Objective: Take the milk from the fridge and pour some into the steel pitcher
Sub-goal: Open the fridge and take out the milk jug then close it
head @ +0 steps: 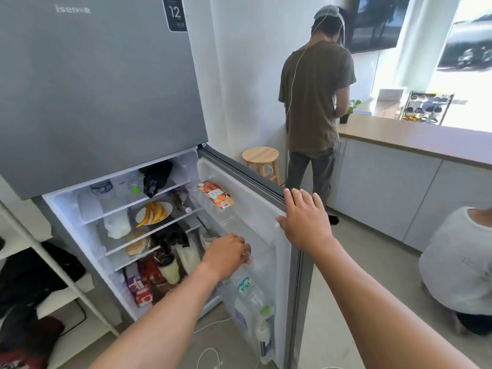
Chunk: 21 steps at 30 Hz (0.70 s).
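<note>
A grey fridge (pixel 101 83) stands with its lower door (pixel 255 198) swung wide, both of the person's bare arms stretched toward it. The right hand (pixel 303 217) lies flat against the door's top edge, fingers (pixel 295 199) spread and straight, gripping nothing. The left hand (pixel 226 254) reaches down into the door's lower rack, fingers curled tight over the cap end of a clear plastic milk bottle (pixel 247 291). The bottle's body and its green-lettered label hang directly below those fingers, standing in the rack against the door's inner wall. Left of the fingers, on a shelf, sits a plate of sliced fruit (pixel 154 213). Above them, in an upper door rack, lies an orange packet (pixel 217 194).
</note>
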Motion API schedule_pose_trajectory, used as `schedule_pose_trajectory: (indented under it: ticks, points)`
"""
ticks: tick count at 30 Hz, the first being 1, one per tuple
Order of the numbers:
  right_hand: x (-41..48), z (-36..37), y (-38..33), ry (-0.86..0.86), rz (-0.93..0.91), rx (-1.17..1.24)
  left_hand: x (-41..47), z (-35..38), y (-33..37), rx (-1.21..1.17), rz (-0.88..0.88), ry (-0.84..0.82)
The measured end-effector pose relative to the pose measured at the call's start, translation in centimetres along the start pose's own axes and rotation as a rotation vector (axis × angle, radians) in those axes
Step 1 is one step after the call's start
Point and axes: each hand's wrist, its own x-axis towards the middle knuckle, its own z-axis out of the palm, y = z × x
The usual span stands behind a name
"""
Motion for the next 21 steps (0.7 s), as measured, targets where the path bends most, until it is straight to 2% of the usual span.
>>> schedule_pose_trajectory:
  ticks: [7, 17, 21]
  points:
    - [-0.7, 0.8, 2.5, -0.022, 0.098, 0.091, 2.8, 1.1, 3.4, -0.124, -0.134, 0.091]
    - [-0.2, 1.6, 3.5, -0.059, 0.082, 0.066, 3.4, 0.8, 3.6, -0.135, -0.136, 0.087]
    - [-0.6, 2.3, 2.7, 0.033, 0.120, 0.081, 3.2, 0.8, 3.3, -0.136, -0.123, 0.070]
